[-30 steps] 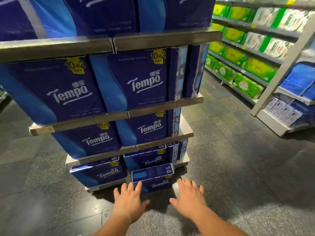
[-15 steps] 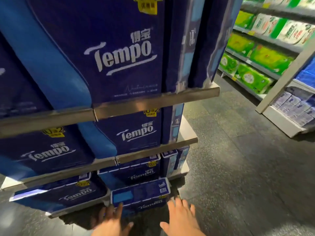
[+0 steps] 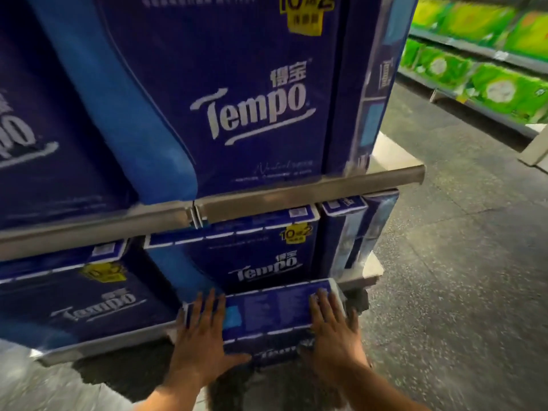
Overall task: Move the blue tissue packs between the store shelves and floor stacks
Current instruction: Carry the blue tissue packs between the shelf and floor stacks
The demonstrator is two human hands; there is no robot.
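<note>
Blue tissue pack (image 3: 267, 310) — one Tempo-branded pack, lying flat on the dark floor (image 3: 459, 292) in front of the lowest shelf (image 3: 98, 345) of the display. Left hand (image 3: 201, 336): fingers straight and spread, laid over the pack's left end, thumb along its front face. Right hand (image 3: 332, 333): fingers straight, laid over the right end. Neither hand curls round it. Shelved packs (image 3: 252, 93) — larger blue Tempo packs fill the tiers above, some with yellow labels. Green packs (image 3: 498, 90) line a separate shelf at far right, well apart.
</note>
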